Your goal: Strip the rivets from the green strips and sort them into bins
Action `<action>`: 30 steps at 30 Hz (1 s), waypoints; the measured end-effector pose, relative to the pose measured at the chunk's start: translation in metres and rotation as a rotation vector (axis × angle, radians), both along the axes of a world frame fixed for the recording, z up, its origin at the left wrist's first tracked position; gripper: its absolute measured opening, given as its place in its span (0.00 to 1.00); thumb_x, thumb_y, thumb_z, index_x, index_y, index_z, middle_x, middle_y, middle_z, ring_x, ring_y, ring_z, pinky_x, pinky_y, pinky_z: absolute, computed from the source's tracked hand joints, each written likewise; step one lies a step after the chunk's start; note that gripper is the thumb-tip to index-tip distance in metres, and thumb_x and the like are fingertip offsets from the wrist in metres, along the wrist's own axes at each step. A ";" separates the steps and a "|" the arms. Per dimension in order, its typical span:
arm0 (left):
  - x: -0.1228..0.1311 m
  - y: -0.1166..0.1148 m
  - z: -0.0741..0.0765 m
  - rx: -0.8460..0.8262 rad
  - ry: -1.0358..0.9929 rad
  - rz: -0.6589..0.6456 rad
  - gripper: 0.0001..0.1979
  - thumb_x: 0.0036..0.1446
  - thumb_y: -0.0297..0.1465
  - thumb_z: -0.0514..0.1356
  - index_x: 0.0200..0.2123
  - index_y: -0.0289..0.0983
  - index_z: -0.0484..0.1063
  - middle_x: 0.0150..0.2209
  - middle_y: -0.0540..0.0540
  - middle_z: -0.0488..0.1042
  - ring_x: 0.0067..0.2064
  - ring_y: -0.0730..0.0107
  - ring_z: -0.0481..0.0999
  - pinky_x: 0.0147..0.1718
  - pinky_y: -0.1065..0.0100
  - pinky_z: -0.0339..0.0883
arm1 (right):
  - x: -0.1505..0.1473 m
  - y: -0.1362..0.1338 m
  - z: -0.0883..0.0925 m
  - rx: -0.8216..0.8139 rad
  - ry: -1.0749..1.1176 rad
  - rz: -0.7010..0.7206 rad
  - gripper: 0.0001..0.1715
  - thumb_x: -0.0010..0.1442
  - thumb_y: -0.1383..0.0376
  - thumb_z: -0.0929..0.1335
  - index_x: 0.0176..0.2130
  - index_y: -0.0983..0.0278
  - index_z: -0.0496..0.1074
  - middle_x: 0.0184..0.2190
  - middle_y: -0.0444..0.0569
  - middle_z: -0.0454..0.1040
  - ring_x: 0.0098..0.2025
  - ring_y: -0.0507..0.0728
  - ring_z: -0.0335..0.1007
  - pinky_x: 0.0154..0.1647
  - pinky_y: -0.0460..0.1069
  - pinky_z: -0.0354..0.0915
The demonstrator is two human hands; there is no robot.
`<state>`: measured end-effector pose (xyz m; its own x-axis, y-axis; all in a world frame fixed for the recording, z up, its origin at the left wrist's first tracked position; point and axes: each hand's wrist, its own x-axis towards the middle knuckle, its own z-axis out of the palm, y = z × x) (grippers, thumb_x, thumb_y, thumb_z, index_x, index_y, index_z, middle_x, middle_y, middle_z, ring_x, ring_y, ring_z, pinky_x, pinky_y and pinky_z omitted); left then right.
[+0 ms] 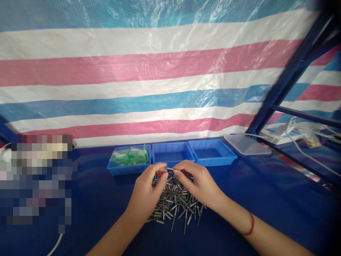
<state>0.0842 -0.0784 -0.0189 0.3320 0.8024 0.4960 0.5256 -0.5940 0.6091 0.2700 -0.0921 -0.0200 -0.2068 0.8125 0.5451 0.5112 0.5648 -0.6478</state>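
Observation:
A heap of metal blind rivets (176, 204) lies on the dark blue table, right under my hands. Above its far side, my left hand (150, 185) and my right hand (195, 181) meet almost fingertip to fingertip. One thin rivet (169, 169) spans the small gap between them, pinched at either end by thumb and fingers. Both hands are closed on it; most of the rivet is covered by the fingertips.
Behind the heap stand three blue bins in a row: a left bin (128, 171) with green plastic packets (130, 155), a middle bin (173, 155) and a right bin (214, 163). A translucent lid (247, 145) lies at right, near a blue metal frame (279, 81) and white cables. Pixelated area at left.

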 end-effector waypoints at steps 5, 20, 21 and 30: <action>-0.002 0.005 -0.003 0.024 0.066 -0.012 0.13 0.63 0.30 0.52 0.50 0.38 0.66 0.41 0.45 0.75 0.41 0.67 0.74 0.42 0.65 0.65 | 0.016 0.020 -0.006 0.192 -0.240 -0.294 0.12 0.64 0.64 0.62 0.38 0.64 0.74 0.35 0.50 0.77 0.38 0.57 0.68 0.41 0.53 0.59; -0.003 -0.008 0.016 0.110 0.549 -0.312 0.07 0.59 0.31 0.57 0.40 0.42 0.73 0.38 0.48 0.71 0.41 0.65 0.67 0.39 0.63 0.56 | 0.019 0.012 -0.003 0.183 -0.335 -0.286 0.11 0.63 0.65 0.62 0.37 0.64 0.74 0.32 0.49 0.75 0.36 0.57 0.66 0.41 0.53 0.59; 0.000 -0.010 0.015 0.128 0.557 -0.316 0.08 0.60 0.33 0.56 0.42 0.44 0.73 0.39 0.48 0.71 0.42 0.64 0.67 0.39 0.63 0.56 | 0.017 0.011 -0.003 0.174 -0.334 -0.268 0.11 0.63 0.65 0.63 0.36 0.64 0.74 0.32 0.49 0.75 0.36 0.57 0.66 0.41 0.53 0.59; 0.007 -0.010 0.003 0.210 0.641 -0.298 0.07 0.62 0.32 0.56 0.34 0.42 0.74 0.37 0.49 0.73 0.41 0.66 0.66 0.39 0.62 0.54 | 0.012 0.004 0.003 0.143 -0.357 -0.171 0.11 0.62 0.67 0.63 0.34 0.63 0.74 0.30 0.48 0.74 0.36 0.56 0.66 0.41 0.52 0.59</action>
<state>0.0913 -0.0883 -0.0154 0.7976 0.5420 0.2646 0.5381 -0.8377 0.0939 0.2816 -0.0878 -0.0175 -0.2722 0.7728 0.5733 0.7836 0.5239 -0.3341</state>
